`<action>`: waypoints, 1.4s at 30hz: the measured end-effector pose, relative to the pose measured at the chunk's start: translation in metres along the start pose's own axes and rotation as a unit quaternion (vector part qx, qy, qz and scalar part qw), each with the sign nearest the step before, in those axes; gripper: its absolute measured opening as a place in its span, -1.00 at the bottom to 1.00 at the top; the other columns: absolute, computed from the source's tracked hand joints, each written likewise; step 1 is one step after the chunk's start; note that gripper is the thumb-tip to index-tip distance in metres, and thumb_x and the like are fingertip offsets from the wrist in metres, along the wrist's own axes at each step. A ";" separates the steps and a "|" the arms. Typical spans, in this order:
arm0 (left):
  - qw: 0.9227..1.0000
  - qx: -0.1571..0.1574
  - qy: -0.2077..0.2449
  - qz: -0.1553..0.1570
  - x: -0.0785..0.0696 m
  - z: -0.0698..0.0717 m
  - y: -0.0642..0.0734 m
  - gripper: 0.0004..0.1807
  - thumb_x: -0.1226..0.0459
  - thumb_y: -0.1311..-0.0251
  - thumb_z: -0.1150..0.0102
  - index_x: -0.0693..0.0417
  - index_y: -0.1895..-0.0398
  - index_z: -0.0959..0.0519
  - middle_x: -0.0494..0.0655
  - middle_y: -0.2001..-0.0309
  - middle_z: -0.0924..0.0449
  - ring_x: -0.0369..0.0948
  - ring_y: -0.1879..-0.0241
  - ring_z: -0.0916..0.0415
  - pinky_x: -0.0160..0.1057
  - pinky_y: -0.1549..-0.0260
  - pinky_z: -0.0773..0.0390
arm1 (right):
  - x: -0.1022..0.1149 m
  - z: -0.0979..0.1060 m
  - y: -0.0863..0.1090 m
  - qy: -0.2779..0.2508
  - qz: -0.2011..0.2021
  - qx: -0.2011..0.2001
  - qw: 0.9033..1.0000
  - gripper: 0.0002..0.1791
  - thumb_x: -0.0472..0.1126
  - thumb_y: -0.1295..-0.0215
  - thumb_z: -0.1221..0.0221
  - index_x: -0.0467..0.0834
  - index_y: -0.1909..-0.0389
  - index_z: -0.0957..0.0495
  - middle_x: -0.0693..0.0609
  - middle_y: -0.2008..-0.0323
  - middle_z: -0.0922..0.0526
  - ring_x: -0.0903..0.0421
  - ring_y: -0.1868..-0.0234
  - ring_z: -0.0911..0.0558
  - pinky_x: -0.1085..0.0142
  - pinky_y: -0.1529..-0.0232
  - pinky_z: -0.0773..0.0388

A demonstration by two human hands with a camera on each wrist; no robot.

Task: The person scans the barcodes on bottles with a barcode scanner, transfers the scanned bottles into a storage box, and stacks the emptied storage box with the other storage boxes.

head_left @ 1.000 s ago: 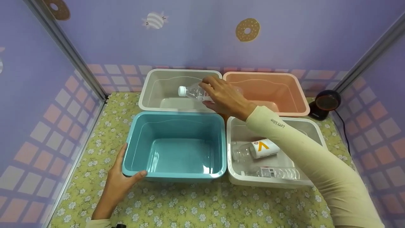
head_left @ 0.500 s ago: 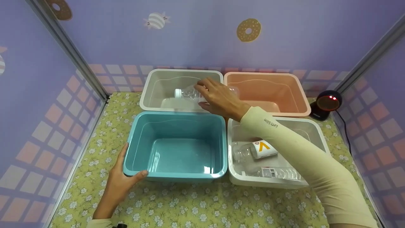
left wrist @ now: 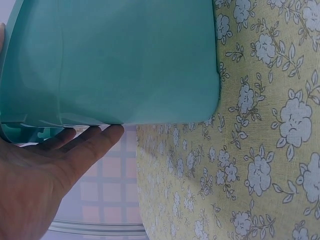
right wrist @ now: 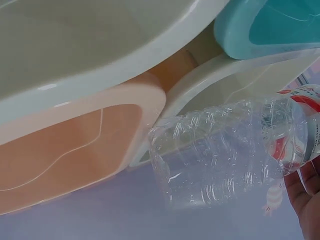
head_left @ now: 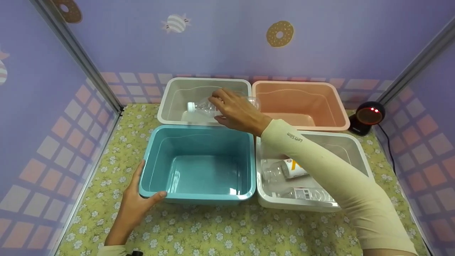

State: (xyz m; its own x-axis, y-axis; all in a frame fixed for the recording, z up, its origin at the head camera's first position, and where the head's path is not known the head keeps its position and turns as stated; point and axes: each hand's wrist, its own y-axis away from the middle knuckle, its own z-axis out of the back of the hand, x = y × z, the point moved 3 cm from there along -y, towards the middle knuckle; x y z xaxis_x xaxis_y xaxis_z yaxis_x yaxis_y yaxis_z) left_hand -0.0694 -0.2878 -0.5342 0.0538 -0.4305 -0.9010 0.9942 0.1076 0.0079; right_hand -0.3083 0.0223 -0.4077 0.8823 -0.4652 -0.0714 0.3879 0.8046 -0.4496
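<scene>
I see the bottle (right wrist: 215, 150) lying sideways over the grey tub (head_left: 209, 80), its white cap (head_left: 191, 107) to the left and its base by the pink tub (head_left: 302, 101); how high it sits I can't judge. The right hand (head_left: 234, 111) is clamped around its middle, most of the fingers out of my sight, and my right wrist view cuts off the cap end. In the white tub (head_left: 295, 205) I make out two more bottles: an orange-marked bottle (head_left: 286, 169), partly hidden by the sleeve (head_left: 320, 167), and a clear bottle (head_left: 305, 194) along the near side. I can see down to the glossy floor of the blue tub (head_left: 202, 196). The left hand (head_left: 135, 202) has thumb and fingers spread apart around its near left corner, touching it; my left wrist view crops that hand.
</scene>
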 end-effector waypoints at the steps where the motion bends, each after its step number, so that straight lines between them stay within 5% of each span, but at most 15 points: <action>1: 1.000 0.000 0.000 0.000 0.000 0.000 0.000 0.26 0.13 -0.32 -0.59 -0.45 -0.85 0.13 0.44 -0.66 -0.15 0.45 -0.38 -0.50 0.33 -0.15 -0.69 | 0.001 0.000 -0.001 0.000 -0.001 0.001 1.000 -0.43 -0.14 -0.47 -0.46 -0.32 -0.36 -0.57 -0.24 -0.22 -0.63 -0.17 -0.18 -0.63 0.05 -0.24 -0.70; 17: 1.000 0.008 -0.004 0.005 -0.002 -0.004 -0.005 0.26 0.09 -0.33 -0.58 -0.46 -0.85 0.14 0.42 -0.68 -0.13 0.45 -0.40 -0.48 0.38 -0.19 -0.64 | 0.014 -0.012 -0.007 -0.002 0.004 0.017 1.000 -0.41 -0.13 -0.49 -0.46 -0.29 -0.41 -0.55 -0.21 -0.26 -0.60 -0.13 -0.25 -0.61 0.09 -0.30 -0.68; 33: 1.000 0.008 -0.007 0.013 0.002 -0.001 -0.002 0.28 0.10 -0.34 -0.58 -0.46 -0.85 0.19 0.44 -0.67 -0.14 0.45 -0.37 -0.51 0.14 -0.05 -0.77 | 0.016 -0.030 -0.015 -0.031 -0.001 0.036 0.999 -0.44 -0.12 -0.56 -0.39 -0.26 -0.44 -0.53 -0.20 -0.29 -0.57 -0.13 -0.28 -0.58 0.10 -0.34 -0.64; 42: 1.000 0.013 -0.010 0.010 0.000 0.000 -0.002 0.27 0.10 -0.36 -0.56 -0.41 -0.86 0.21 0.40 -0.71 -0.05 0.48 -0.43 -0.43 0.34 -0.14 -0.69 | 0.010 -0.037 -0.019 -0.043 -0.032 0.055 0.997 -0.38 -0.10 -0.52 -0.44 -0.29 -0.45 -0.52 -0.21 -0.32 -0.55 -0.14 -0.29 -0.56 0.08 -0.29 -0.67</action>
State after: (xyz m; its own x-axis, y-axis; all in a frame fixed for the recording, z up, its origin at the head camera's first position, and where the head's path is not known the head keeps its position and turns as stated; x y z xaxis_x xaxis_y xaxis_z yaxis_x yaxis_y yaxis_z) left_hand -0.0714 -0.2881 -0.5339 0.0756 -0.4458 -0.8919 0.9949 0.0934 0.0376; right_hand -0.3167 -0.0111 -0.4328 0.8729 -0.4868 0.0326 0.4661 0.8123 -0.3507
